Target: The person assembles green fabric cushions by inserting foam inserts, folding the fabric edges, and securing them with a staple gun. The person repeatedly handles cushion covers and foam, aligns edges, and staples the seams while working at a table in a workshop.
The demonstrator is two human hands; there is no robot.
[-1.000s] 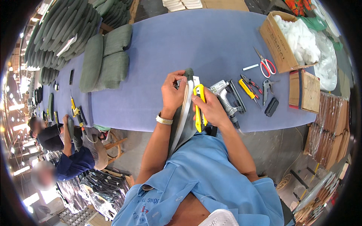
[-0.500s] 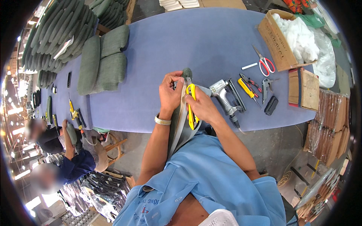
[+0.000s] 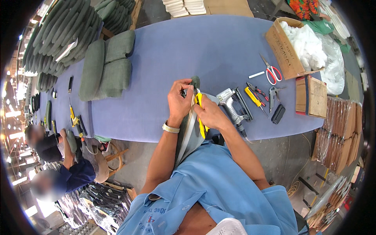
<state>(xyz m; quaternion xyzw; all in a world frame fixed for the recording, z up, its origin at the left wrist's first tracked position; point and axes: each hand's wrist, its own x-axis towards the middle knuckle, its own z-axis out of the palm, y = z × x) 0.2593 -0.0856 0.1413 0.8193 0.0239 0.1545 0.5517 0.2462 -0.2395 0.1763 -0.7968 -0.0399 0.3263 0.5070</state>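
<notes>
Close to my body, my left hand (image 3: 180, 102) grips the far end of a dark green upholstered cushion (image 3: 196, 81) that stands on edge, its grey underside (image 3: 192, 138) turned to the right. My right hand (image 3: 211, 113) is wrapped round a yellow utility knife (image 3: 203, 130). The knife's front end lies against the cushion's edge beside my left fingers; its blade is too small to make out. Just right of my right hand rests a silver staple gun (image 3: 234, 107) with a hose.
On the blue table (image 3: 168, 51) lie a yellow screwdriver (image 3: 253, 96), pliers (image 3: 258, 92) and red-handled scissors (image 3: 272, 72). A carton (image 3: 285, 53) of white stuffing stands at the right. Green cushions (image 3: 113, 74) lie at the left, near a tall stack (image 3: 62, 35). Two people sit at the lower left.
The whole view has shifted slightly. Both hands keep nearly the same grip, with the knife still against the cushion's edge.
</notes>
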